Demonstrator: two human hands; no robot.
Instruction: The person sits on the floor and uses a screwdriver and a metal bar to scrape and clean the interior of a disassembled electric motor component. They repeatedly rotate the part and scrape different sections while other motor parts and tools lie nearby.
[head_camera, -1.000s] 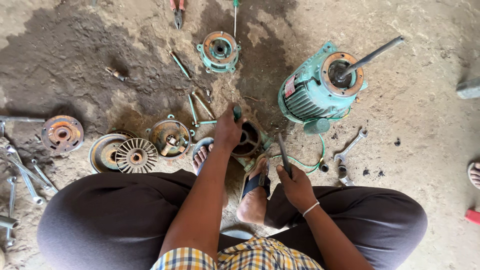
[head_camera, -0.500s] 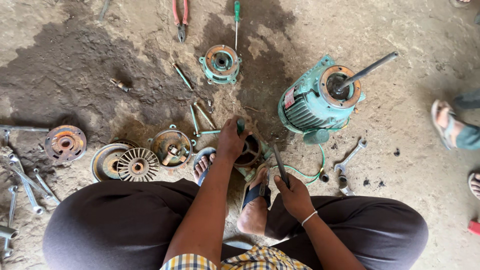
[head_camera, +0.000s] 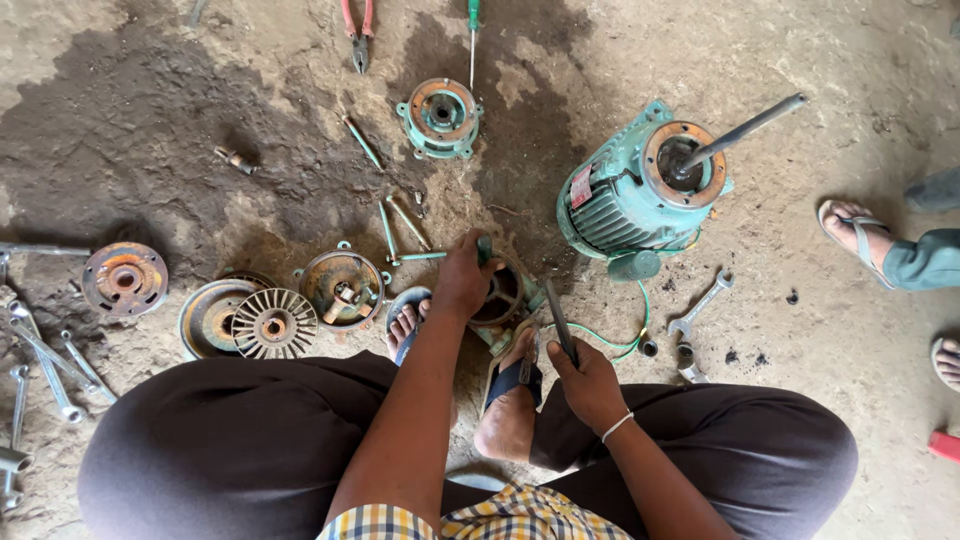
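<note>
Now L hand (head_camera: 462, 282) fingers clamp green end cover (head_camera: 505, 297) rim; R hand (head_camera: 588, 380) grips dark rod (head_camera: 560, 320).

my left hand (head_camera: 462, 278) rests on the round housing (head_camera: 503, 298) that sits on the ground between my feet. my right hand (head_camera: 588, 380) is at four o'clock from it, closed around a rod (head_camera: 560, 320). the motor body (head_camera: 630, 205) lies at one o'clock, a wrench (head_camera: 700, 305) at three o'clock. the finned disc (head_camera: 273, 323) lies at nine o'clock, spanners (head_camera: 45, 355) farther left. an end cover (head_camera: 440, 115) sits at twelve o'clock, pliers (head_camera: 357, 30) beyond it.
</note>
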